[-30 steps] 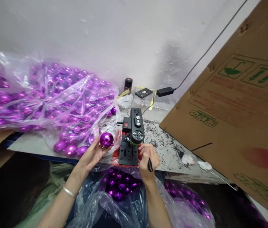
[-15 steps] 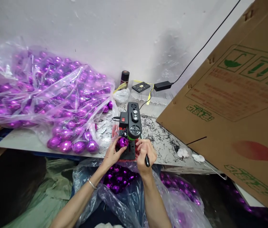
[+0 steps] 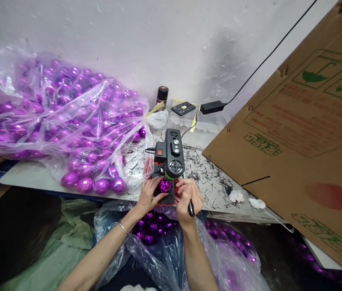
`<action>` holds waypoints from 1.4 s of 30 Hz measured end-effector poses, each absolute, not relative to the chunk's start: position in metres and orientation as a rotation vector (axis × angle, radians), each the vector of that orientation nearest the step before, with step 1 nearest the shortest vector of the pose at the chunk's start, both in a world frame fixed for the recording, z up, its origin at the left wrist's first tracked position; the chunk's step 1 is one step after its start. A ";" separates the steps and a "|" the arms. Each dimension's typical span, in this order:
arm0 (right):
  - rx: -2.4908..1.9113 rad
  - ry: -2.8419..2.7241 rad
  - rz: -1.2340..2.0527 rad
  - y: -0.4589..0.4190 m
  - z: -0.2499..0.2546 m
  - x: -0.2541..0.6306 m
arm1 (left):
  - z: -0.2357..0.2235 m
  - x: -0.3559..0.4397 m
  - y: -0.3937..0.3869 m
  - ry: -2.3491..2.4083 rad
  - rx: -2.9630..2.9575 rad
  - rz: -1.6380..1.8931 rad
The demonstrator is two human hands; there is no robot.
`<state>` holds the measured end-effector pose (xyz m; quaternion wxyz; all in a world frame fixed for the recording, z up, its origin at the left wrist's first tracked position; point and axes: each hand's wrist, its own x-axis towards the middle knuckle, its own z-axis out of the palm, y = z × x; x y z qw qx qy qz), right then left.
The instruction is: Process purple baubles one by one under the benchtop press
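My left hand (image 3: 149, 197) has thumb and fingers closed round a shiny purple faceted ball (image 3: 165, 186). The ball sits on the dark base plate (image 3: 167, 199) of a small black bench drill press (image 3: 174, 155), under its head. What touches the ball from above is hidden by the head. My right hand (image 3: 189, 199) is wrapped round the drill press's lever handle (image 3: 191, 208), whose black end sticks out below the fist. Purple balls (image 3: 154, 228) lie in a clear plastic bag on my lap, just below both hands.
A big clear bag of purple balls (image 3: 76, 117) covers the table's left. A cardboard box (image 3: 295, 141) leans in on the right. Behind the machine are a black can (image 3: 162, 96), a phone (image 3: 183, 108) and a power adapter (image 3: 212, 107). Black shavings (image 3: 204, 178) litter the tabletop.
My left hand has moved the purple ball right, from beside the machine's head to beneath it. My right hand keeps its grip on the lever handle. The view has shifted slightly.
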<state>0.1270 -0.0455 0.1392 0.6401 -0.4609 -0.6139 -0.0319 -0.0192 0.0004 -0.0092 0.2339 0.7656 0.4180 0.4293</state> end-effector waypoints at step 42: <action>-1.009 -1.341 -0.194 -0.039 0.088 0.123 | -0.012 -0.016 -0.001 1.136 2.121 1.179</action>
